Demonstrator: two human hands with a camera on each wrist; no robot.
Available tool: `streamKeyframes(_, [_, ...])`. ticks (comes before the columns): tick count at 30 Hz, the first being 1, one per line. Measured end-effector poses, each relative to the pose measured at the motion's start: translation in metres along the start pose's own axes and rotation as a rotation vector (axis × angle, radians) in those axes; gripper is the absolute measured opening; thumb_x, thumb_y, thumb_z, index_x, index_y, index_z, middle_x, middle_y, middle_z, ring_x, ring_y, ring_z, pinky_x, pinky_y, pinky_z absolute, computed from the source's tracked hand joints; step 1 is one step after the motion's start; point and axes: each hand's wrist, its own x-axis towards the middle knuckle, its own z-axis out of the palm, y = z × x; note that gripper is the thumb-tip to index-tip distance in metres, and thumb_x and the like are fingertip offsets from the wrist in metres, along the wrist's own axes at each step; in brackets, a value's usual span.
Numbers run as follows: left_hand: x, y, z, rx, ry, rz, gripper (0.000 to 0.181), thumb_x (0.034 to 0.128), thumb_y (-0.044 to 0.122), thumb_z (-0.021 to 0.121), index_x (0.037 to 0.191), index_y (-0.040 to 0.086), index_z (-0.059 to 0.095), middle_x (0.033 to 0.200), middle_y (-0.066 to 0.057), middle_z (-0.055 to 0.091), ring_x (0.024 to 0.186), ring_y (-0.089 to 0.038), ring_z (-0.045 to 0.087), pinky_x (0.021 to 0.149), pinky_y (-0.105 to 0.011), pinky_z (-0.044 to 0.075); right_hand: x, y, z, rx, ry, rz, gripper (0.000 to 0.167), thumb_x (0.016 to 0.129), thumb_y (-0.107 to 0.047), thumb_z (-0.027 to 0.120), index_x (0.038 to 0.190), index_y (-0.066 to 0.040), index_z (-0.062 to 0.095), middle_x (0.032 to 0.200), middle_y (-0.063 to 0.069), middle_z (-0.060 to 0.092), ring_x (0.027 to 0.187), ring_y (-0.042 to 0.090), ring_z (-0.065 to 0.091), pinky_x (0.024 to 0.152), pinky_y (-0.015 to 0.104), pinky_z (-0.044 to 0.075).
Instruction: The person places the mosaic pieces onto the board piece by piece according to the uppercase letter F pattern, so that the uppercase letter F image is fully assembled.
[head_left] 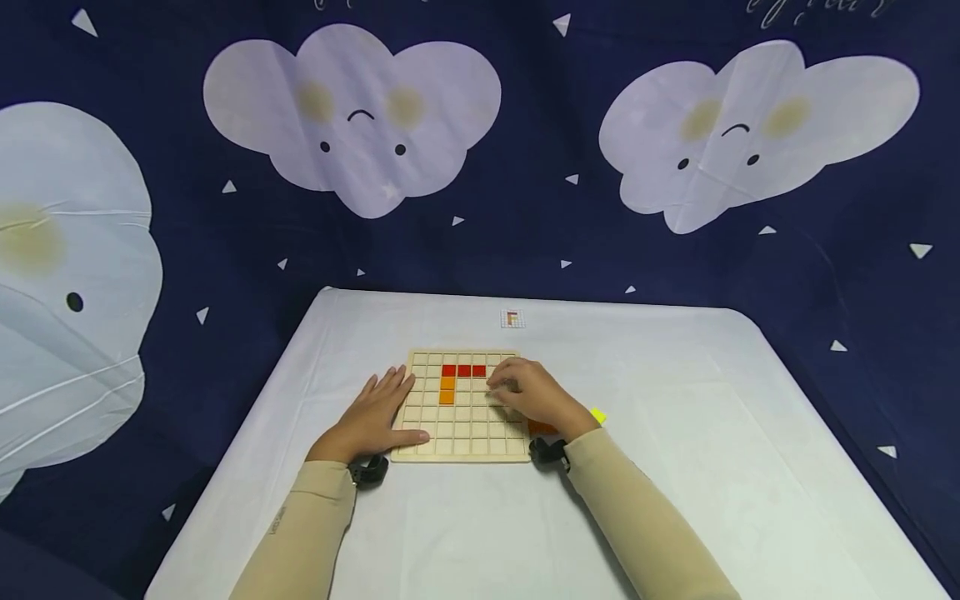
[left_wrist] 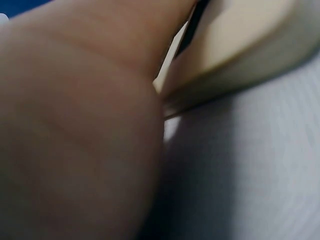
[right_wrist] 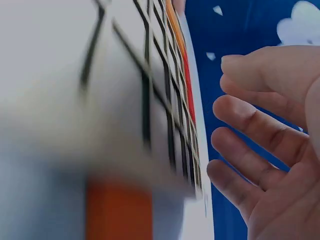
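On the desk, our left hand rests straight fingers on the board; our right hand, fingers loosely curved, seemingly empty, is above it. Three red tiles and two orange tiles sit placed (the card suggests more remain).

The left grip lies across the left edge of the gridded board, blocking entry there; its thumb covers squares at the lower left. The right grip bars the upper right corner, and the right forearm crosses the near right approach, an orange piece and a yellow piece just beside it. Between the arms, bare tabletop leaves a way to the board's near edge. Red tiles and orange tiles fill upper squares; a small card lies beyond.
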Motion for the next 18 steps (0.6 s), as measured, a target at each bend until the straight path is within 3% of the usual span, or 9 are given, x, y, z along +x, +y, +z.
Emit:
streamKeyframes(7, [0.0,-0.003,0.002,-0.001,0.001,-0.002,0.122,0.0826,0.079,0.069,0.165,0.0,0.027,0.172,-0.021,0.015,0.159,-0.036,0.01,0.126,-0.053,0.003,-0.031,0.027,-0.026,0.074,0.107,0.079,0.014,0.096,-0.005,0.078,0.109,-0.005,0.08,0.115,0.0,0.071,0.115,0.026,0.065,0.103,0.049,0.053])
streamKeyframes(12, [-0.002,-0.001,0.0,-0.019,0.0,-0.003,0.121,0.0825,0.077,0.07,0.165,0.0,0.028,0.172,-0.021,0.016,0.159,-0.036,0.01,0.126,-0.054,0.003,-0.053,0.038,-0.037,0.066,0.098,0.129,0.016,0.093,-0.006,0.081,0.109,-0.008,0.08,0.117,0.0,0.072,0.116,0.026,0.064,0.105,0.05,0.05])
streamKeyframes(18, [-0.001,0.002,-0.001,-0.03,0.008,0.003,0.119,0.0827,0.076,0.072,0.165,-0.001,0.03,0.172,-0.021,0.017,0.158,-0.037,0.011,0.126,-0.054,0.003,-0.072,0.044,-0.039,0.068,0.062,0.12,0.018,0.092,-0.01,0.084,0.11,-0.011,0.08,0.117,-0.002,0.072,0.116,0.026,0.064,0.105,0.052,0.049])
